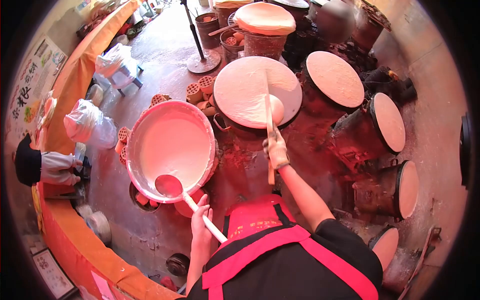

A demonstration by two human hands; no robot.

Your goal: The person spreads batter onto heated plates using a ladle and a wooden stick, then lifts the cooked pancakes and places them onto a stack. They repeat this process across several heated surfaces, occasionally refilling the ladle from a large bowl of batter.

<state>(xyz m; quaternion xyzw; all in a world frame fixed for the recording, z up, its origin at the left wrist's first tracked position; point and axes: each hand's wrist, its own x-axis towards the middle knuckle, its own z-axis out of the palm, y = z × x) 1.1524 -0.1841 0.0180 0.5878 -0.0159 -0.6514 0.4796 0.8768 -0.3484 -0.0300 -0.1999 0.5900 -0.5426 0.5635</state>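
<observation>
My left hand (201,224) is closed around the pale handle of a ladle (169,186). The ladle's bowl rests over the near rim of a large pink basin (131,167), which holds creamy batter (176,145). My right hand (275,150), in a light glove, grips a long wooden spreader (269,112). Its blade lies across a round griddle (294,104) in front of me. A thin layer of batter (240,92) covers much of the griddle, with a rounded pool of batter (276,109) beside the blade.
Several more round griddles (335,79) on drum stoves curve along my right. A stack of thin pancakes (265,19) stands at the back. Perforated coal briquettes (195,92) lie by the basin. A stand's base (203,61) and a stool (125,77) are further left. A person (52,162) is at the left edge.
</observation>
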